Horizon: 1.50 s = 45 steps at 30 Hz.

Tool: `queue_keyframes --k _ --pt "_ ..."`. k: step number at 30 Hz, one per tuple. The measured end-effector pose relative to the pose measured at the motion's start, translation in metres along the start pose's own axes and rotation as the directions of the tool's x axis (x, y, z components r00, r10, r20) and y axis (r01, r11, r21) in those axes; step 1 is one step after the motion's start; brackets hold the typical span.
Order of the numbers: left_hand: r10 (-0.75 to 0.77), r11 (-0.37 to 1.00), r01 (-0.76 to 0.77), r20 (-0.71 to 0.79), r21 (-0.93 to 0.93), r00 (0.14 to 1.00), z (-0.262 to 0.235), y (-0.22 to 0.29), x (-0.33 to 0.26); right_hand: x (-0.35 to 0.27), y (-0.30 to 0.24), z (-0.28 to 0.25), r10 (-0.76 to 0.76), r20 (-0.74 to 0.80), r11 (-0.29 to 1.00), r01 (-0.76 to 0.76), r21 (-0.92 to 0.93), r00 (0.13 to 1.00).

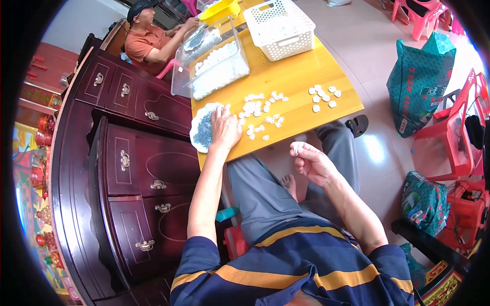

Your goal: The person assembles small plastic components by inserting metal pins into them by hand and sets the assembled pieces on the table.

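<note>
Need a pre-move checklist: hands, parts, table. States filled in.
1. Left hand at the white plate: ok.
2. Right hand pinching a small white piece: ok.
3. Right hand over the yellow table: not ok, appears just off the near edge.
4. Loose white pieces within the table's edges: ok.
5. Left fingertips gripping a dark piece: cannot tell, too small.

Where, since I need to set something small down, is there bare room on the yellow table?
One bare patch lies between the white basket and the right group of white pieces. Another runs between that group and the middle cluster, down to the near edge. The left side is crowded: clear bin, plate and left hand sit close together.
</note>
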<state>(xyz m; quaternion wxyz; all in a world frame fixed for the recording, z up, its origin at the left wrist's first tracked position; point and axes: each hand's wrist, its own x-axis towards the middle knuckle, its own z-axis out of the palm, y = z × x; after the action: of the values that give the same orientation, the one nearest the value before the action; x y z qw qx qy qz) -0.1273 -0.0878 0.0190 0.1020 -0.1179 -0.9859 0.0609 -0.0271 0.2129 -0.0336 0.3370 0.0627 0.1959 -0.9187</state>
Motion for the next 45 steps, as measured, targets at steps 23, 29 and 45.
queue_keyframes --k 23,29,45 --pt "-0.063 0.989 0.01 -0.358 -0.149 0.932 0.012 0.024 -0.082 0.0 0.011 0.003 0.03 -0.053 0.996 -0.034 -0.078 0.998" --pt "-0.068 0.998 0.058 -0.339 -0.039 0.938 0.007 0.029 -0.094 0.001 0.013 0.001 0.031 -0.046 0.995 -0.035 -0.093 0.998" --pt "-0.061 0.964 -0.042 -0.374 -0.261 0.925 0.013 0.033 -0.12 0.001 0.015 0.004 0.028 -0.081 0.993 -0.036 -0.109 0.996"
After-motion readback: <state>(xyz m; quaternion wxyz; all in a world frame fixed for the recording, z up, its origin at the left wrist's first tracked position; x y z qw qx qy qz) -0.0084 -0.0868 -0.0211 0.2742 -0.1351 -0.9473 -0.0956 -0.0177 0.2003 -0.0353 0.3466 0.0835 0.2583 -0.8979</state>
